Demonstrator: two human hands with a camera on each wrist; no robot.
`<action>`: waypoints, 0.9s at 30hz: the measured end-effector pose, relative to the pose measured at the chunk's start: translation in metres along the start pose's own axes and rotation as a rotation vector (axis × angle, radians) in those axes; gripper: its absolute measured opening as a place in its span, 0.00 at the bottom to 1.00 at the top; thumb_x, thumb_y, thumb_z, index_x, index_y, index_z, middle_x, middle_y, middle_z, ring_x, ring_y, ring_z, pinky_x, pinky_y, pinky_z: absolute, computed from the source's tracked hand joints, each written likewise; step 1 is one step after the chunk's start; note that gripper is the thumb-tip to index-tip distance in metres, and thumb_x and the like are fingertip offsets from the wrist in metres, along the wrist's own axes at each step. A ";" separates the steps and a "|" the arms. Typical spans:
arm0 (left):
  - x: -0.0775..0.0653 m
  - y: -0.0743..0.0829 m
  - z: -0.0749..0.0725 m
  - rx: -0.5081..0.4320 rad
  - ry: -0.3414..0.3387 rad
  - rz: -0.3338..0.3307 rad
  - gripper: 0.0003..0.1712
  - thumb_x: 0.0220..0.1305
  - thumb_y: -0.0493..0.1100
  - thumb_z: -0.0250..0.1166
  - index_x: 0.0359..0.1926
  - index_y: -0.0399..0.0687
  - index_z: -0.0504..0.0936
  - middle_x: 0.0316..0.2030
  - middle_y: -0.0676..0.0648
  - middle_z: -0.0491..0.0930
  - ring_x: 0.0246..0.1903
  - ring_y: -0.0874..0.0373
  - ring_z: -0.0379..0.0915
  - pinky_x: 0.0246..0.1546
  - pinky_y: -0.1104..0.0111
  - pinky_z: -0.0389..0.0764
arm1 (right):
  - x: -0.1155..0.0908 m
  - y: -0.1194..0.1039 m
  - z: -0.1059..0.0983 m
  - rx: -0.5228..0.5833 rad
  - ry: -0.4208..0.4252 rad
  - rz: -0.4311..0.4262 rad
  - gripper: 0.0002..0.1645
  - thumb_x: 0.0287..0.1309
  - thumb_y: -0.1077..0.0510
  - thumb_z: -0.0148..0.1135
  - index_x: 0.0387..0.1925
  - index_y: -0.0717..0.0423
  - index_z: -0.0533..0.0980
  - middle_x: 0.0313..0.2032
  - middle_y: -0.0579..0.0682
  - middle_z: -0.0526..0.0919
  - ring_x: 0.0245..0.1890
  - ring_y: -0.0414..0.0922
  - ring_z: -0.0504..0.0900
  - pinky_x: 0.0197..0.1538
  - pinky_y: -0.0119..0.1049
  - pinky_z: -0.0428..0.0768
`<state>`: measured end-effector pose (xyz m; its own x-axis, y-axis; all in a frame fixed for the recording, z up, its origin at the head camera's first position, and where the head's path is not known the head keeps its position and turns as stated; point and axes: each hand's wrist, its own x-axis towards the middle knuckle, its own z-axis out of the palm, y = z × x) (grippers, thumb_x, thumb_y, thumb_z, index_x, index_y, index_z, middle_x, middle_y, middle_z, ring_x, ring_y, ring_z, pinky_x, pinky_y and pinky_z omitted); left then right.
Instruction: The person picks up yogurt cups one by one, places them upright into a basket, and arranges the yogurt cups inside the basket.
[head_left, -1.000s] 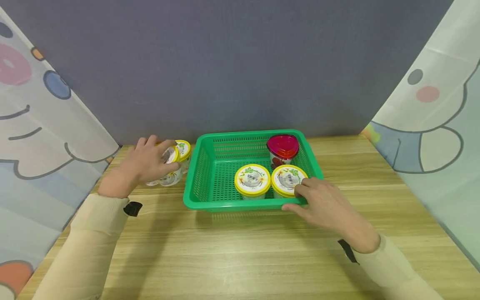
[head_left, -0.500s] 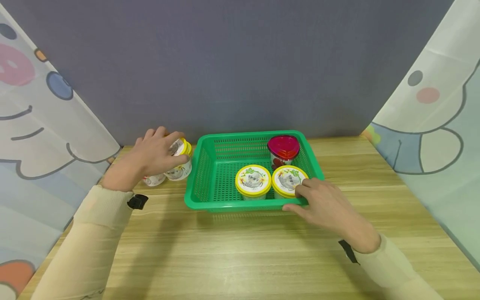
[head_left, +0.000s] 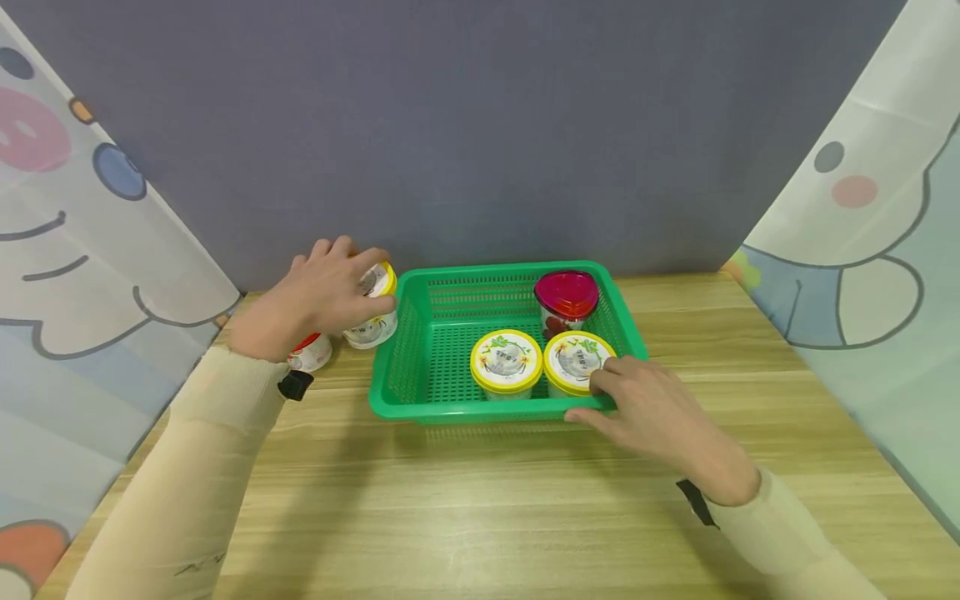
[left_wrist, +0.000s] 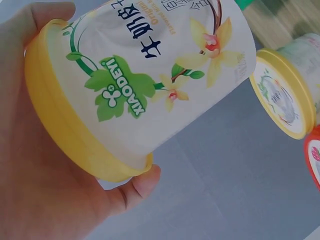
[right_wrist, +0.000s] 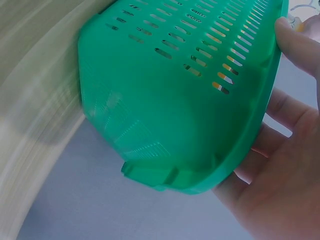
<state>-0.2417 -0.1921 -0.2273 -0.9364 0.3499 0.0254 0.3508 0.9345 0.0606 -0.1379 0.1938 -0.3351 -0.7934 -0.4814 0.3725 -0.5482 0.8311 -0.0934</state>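
The left hand's [head_left: 322, 292] fingers are curled over a yellow-lidded tub [left_wrist: 165, 75], pinching it by the lid rim, with thumb and fingers on opposite edges. The tub is tilted, just outside the left end of a green basket [head_left: 450, 408]; whether its base touches the tabletop [head_left: 480, 500] cannot be told.

The right hand [head_left: 645, 408] grips the basket's front rim near the right corner, thumb outside, fingers inside. Those fingers are close to the right front tub [head_left: 577, 360]; contact is unclear. Just left of that stands the left front tub [head_left: 506, 361], also yellow-lidded and inside the basket. A pink-lidded tub [head_left: 567, 295] is in the back right corner.

Near the left wrist, outside the basket, sits a red-lidded tub [head_left: 315, 357]. The left wrist view shows another yellow tub [left_wrist: 282, 95] just beside it. Behind everything rises a plain grey wall [head_left: 480, 125].
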 end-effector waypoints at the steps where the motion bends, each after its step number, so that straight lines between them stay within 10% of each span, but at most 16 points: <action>1: 0.002 0.002 -0.001 0.000 0.001 0.003 0.35 0.64 0.61 0.52 0.71 0.58 0.67 0.60 0.37 0.65 0.57 0.36 0.58 0.47 0.42 0.66 | 0.000 0.000 0.000 0.000 0.001 -0.002 0.23 0.47 0.38 0.78 0.25 0.49 0.76 0.24 0.41 0.71 0.24 0.40 0.69 0.27 0.36 0.69; 27: 0.045 0.036 -0.020 -0.001 -0.081 0.037 0.39 0.67 0.66 0.50 0.76 0.61 0.61 0.67 0.38 0.60 0.61 0.39 0.55 0.51 0.44 0.64 | 0.000 0.000 0.000 0.014 -0.012 0.006 0.23 0.48 0.39 0.78 0.26 0.49 0.76 0.25 0.41 0.71 0.25 0.40 0.69 0.28 0.36 0.70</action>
<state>-0.2709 -0.1445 -0.2040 -0.9199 0.3885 -0.0535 0.3852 0.9207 0.0620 -0.1379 0.1941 -0.3349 -0.7998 -0.4795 0.3610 -0.5468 0.8302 -0.1088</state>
